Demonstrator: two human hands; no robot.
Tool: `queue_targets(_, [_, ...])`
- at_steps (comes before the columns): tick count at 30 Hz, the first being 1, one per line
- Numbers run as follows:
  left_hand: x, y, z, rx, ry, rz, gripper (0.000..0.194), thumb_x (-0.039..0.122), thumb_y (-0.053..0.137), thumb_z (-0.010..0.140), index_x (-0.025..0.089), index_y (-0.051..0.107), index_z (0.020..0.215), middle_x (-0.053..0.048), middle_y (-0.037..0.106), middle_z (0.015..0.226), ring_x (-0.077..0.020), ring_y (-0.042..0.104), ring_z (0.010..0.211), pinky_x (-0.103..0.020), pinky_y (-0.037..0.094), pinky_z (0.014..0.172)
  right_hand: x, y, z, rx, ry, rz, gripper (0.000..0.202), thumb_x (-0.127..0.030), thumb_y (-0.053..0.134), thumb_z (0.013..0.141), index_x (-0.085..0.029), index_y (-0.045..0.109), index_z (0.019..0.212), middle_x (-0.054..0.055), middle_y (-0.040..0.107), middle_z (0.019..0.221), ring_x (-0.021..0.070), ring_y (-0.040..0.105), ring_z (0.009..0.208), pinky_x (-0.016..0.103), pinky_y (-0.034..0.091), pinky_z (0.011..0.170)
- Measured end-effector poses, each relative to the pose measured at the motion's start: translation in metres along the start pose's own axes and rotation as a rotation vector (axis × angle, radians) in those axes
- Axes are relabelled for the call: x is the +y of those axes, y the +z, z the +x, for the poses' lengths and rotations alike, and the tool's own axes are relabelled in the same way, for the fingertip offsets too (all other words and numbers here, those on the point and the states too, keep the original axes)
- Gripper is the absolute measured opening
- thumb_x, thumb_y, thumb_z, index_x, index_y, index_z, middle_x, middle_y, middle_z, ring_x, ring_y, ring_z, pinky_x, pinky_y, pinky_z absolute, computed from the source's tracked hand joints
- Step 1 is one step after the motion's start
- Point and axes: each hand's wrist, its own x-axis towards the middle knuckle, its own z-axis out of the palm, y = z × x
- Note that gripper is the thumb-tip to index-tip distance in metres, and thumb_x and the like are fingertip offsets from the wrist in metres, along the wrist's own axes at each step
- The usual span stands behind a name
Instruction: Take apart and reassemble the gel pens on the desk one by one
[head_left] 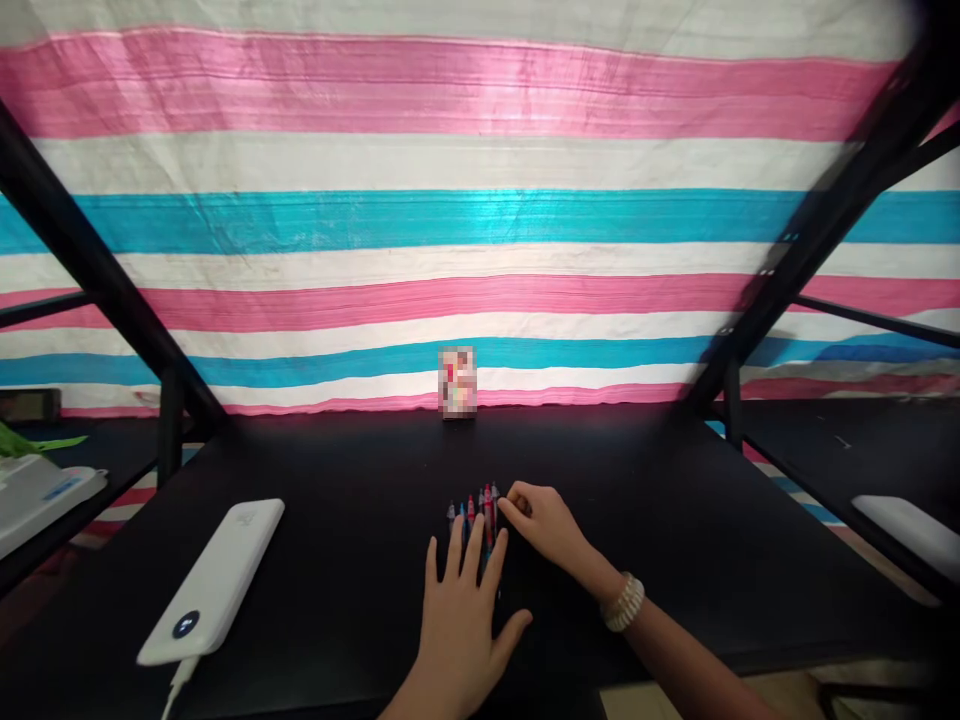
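Note:
Several click pens [487, 505] with clear, red and blue parts lie side by side on the black table, pointing away from me. My left hand [461, 610] rests flat over their near part, fingers spread, covering much of them. At the right side of the row is my right hand [544, 520], its fingers curled in and its thumb tip against or just beside the outermost pen. Whether anything sits inside those curled fingers is hidden. A pale coiled band [624, 602] circles my right wrist.
On the left lies a white power bank [217, 580] with a cable [178, 685] plugged into its near end. A small blurred box or card [457, 383] stands at the table's back edge. Black metal posts [112, 270] slant up at both sides before a striped sheet [450, 220].

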Motion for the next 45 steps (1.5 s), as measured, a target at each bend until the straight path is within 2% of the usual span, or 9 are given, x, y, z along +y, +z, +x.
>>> queue_targets(4, [-0.001,0.001,0.002,0.037,-0.008,-0.073,0.082,0.046,0.067,0.088,0.021,0.033,0.159,-0.016,0.041,0.162,-0.0481,0.036,0.146,-0.077,0.033,0.110,-0.005,0.005,0.008,-0.128,0.064,-0.147,0.027,-0.035,0.065,0.099,-0.015,0.067,0.081,-0.003,0.067,0.073,0.0129,0.065,0.063,0.030,0.055,0.066])
queue_targets(11, [-0.038,-0.026,-0.008,0.079,-0.038,-0.299,0.048,0.019,0.044,0.101,0.021,0.043,0.149,-0.012,0.051,0.155,-0.0301,0.036,0.150,-0.055,0.042,0.116,-0.007,-0.002,0.015,-0.254,0.111,-0.228,0.022,-0.034,0.063,0.101,-0.015,0.069,0.093,0.001,0.072,0.087,0.0157,0.070,0.076,0.034,0.059,0.074])
queue_targets(19, [-0.058,-0.034,-0.020,-0.168,0.078,-0.378,0.102,0.023,0.081,0.075,0.034,0.025,0.160,-0.007,0.030,0.168,-0.0368,0.026,0.153,-0.061,0.038,0.117,-0.016,-0.012,0.009,-0.372,0.076,-0.099,0.032,-0.034,0.067,0.097,-0.016,0.066,0.071,-0.006,0.063,0.058,0.0114,0.062,0.053,0.026,0.052,0.059])
queue_targets(27, [-0.058,-0.024,-0.007,-0.173,0.159,-0.357,0.068,0.021,0.075,0.082,0.031,0.053,0.145,-0.007,0.037,0.165,-0.0373,0.025,0.154,-0.061,0.041,0.115,-0.022,-0.004,0.003,-0.435,0.123,-0.021,0.035,-0.019,0.056,0.090,-0.019,0.061,0.055,-0.004,0.061,0.041,0.0107,0.058,0.035,0.019,0.044,0.043])
queue_targets(31, [-0.058,-0.026,-0.008,-0.156,0.158,-0.346,0.068,0.020,0.075,0.081,0.031,0.054,0.144,-0.007,0.037,0.165,-0.0383,0.028,0.152,-0.061,0.044,0.113,-0.023,-0.010,0.003,-0.432,0.058,-0.040,0.041,-0.024,0.051,0.095,-0.019,0.060,0.055,-0.003,0.062,0.041,0.0103,0.057,0.033,0.018,0.040,0.040])
queue_targets(34, [-0.058,-0.029,-0.008,-0.127,0.172,-0.356,0.070,0.020,0.075,0.080,0.033,0.053,0.146,-0.007,0.040,0.164,-0.0391,0.034,0.150,-0.061,0.046,0.111,-0.023,-0.020,0.021,-0.327,-0.027,-0.114,0.034,-0.024,0.053,0.097,-0.018,0.068,0.067,0.000,0.069,0.055,0.0137,0.065,0.049,0.021,0.044,0.053])
queue_targets(36, [-0.059,-0.031,-0.007,-0.103,0.179,-0.358,0.069,0.024,0.075,0.081,0.033,0.053,0.146,-0.008,0.043,0.162,-0.0395,0.037,0.148,-0.060,0.048,0.110,-0.020,-0.027,0.042,-0.236,-0.077,-0.171,0.020,-0.021,0.053,0.098,-0.019,0.072,0.099,0.002,0.075,0.075,0.0169,0.069,0.067,0.025,0.048,0.065])
queue_targets(39, [-0.061,-0.032,-0.005,-0.061,0.194,-0.338,0.066,0.031,0.075,0.084,0.033,0.053,0.146,-0.009,0.047,0.159,-0.0395,0.041,0.146,-0.058,0.051,0.107,-0.010,-0.029,0.081,-0.184,-0.165,-0.252,0.034,-0.016,0.054,0.099,-0.018,0.061,0.132,0.007,0.074,0.105,0.0207,0.070,0.094,0.031,0.051,0.084])
queue_targets(45, [-0.069,-0.023,-0.004,0.028,0.218,-0.286,0.068,0.032,0.073,0.087,0.030,0.047,0.149,-0.013,0.050,0.156,-0.0388,0.044,0.144,-0.056,0.053,0.106,0.008,-0.016,0.148,-0.173,-0.280,-0.376,0.036,-0.026,0.063,0.101,-0.021,0.057,0.136,0.010,0.061,0.134,0.0256,0.066,0.109,0.045,0.057,0.090])
